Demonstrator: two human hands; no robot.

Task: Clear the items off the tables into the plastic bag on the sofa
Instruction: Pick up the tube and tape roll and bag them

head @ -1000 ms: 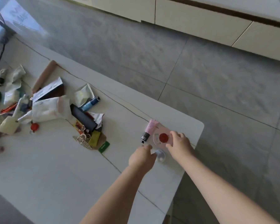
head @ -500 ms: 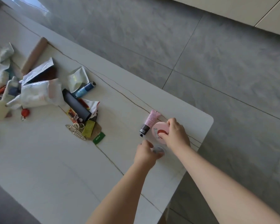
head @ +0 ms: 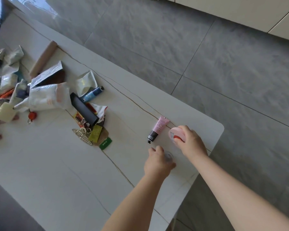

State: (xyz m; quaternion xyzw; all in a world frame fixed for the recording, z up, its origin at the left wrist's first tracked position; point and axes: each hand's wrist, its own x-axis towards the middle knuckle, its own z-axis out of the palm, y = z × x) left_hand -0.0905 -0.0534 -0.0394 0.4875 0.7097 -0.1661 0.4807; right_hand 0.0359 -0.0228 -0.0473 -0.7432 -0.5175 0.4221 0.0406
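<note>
Near the table's [head: 207, 129] corner at right of centre, the right hand [head: 190, 142] grasps a round pink tin with a red patch [head: 176, 135], tilted up on edge. Just below it, the left hand [head: 158, 161] curls over a small clear round lid [head: 169, 155], apparently pinching it. Best to lift both cleanly, then gather the pink tube with a black cap [head: 157, 129] lying flat beside the tin. No bag or sofa shows.

Pink tube [head: 159, 127] black-capped; white table [head: 57, 164] brown-veined.
</note>
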